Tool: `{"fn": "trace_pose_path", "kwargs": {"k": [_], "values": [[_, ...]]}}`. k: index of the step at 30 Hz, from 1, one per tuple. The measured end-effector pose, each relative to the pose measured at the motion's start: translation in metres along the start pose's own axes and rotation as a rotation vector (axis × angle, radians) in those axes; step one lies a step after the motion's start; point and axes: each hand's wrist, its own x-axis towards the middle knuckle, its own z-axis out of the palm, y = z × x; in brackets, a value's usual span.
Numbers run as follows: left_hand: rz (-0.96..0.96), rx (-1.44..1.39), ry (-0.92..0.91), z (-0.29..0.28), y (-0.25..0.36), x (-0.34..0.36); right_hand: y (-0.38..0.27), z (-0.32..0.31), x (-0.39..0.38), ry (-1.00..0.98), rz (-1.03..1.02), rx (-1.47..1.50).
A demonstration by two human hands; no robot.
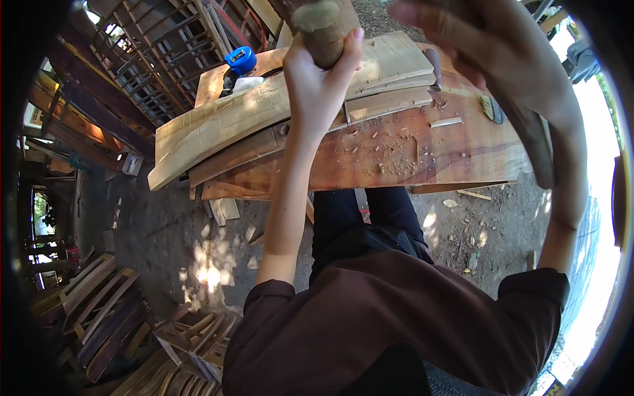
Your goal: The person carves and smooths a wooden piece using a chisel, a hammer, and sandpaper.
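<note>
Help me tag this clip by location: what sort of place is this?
Probably a woodworking workshop, seemingly part open to daylight. Wood shavings litter the reddish wooden work surface, a curved pale board lies across it, and wooden frames are piled at lower left.

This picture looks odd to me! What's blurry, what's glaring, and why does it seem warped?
Head view: the right hand is blurred, the left hand sharper; head view: sunlight patches dapple the shaded ground, while the right-side background washes out white; head view: the fisheye lens bends straight edges toward its dark rim.
</note>
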Motion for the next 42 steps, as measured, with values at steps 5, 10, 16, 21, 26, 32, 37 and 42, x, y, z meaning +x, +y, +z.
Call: {"fn": "trace_pose_path", "kwargs": {"k": [5,10,16,21,26,32,37,42], "values": [[0.076,0.044,0.014,0.008,-0.004,0.001,-0.027,-0.013,0.0,0.283,0.135,-0.045],[0.021,0.082,0.02,0.014,0.0,-0.004,-0.02,-0.007,-0.003,0.202,-0.004,0.117],[0.066,0.036,0.068,0.012,-0.003,-0.007,-0.03,-0.011,-0.015,0.061,-0.134,-0.209],[0.031,-0.006,0.061,0.014,-0.001,-0.005,-0.053,-0.024,-0.014,0.227,0.194,0.221],[0.078,0.021,0.051,-0.001,-0.003,-0.01,-0.006,0.012,-0.008,-0.02,-0.256,-0.049],[0.071,-0.079,0.066,0.01,0.002,-0.008,-0.053,-0.016,-0.012,0.209,-0.028,-0.065],[0.107,-0.057,0.077,0.0,0.001,-0.013,0.01,0.029,-0.005,0.004,-0.292,-0.008],[0.024,-0.044,0.129,-0.011,0.006,-0.018,-0.037,0.009,-0.005,0.099,-0.294,-0.214]]}}
